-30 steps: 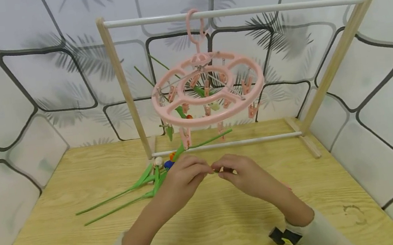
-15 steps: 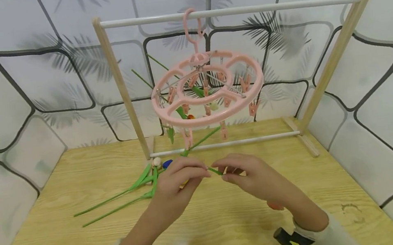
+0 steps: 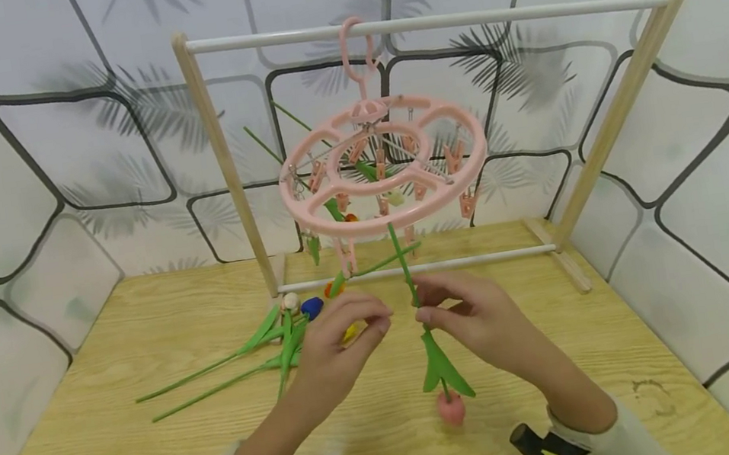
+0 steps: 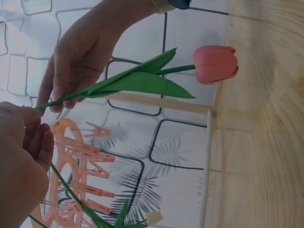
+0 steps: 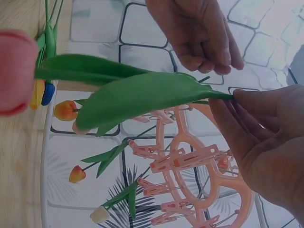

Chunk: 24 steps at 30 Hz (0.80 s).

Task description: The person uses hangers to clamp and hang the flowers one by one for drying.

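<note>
Tulip, pink, swung bloom-down; right hand alone pinched its stem, leaving left hand apart, relaxed and free.

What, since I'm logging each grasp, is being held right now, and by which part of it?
A pink tulip, upside down, by its green stem just above the leaves, in the right grip. The left grip holds nothing.

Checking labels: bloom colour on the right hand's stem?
Pink; the bloom shows best in the left wrist view.
</note>
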Tool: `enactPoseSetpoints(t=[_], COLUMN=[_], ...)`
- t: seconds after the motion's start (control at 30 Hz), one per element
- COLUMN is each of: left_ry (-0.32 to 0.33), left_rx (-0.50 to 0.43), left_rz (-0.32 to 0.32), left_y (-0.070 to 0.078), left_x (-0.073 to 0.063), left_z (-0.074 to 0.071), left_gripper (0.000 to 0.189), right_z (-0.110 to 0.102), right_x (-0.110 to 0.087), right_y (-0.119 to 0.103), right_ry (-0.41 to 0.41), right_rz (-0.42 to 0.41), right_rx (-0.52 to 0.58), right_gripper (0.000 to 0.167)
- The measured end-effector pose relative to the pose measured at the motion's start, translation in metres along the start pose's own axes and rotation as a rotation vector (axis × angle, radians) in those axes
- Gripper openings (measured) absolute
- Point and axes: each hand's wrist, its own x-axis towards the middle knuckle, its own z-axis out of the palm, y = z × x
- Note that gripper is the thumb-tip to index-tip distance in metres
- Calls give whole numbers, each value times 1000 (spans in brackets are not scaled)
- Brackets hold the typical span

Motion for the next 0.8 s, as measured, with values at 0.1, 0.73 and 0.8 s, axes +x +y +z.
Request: enactPoseSetpoints(t=[0.1, 0.73, 0.8], left_ry=[-7, -98, -101], left_rx=[-7, -178, -185], left_rz=[-50, -369, -374], left_y=[-2, 0, 0], left_x=[-2, -11, -11], left_z=[3, 17, 18], left_gripper=[24, 27, 29], right_z=[1, 13, 14], right_x=[0, 0, 0], right_y=[-1, -1, 0], right_ry=[45, 286, 297], right_rz=[-3, -106, -120], right_rx=[50, 271, 287], right_gripper=[38, 37, 37])
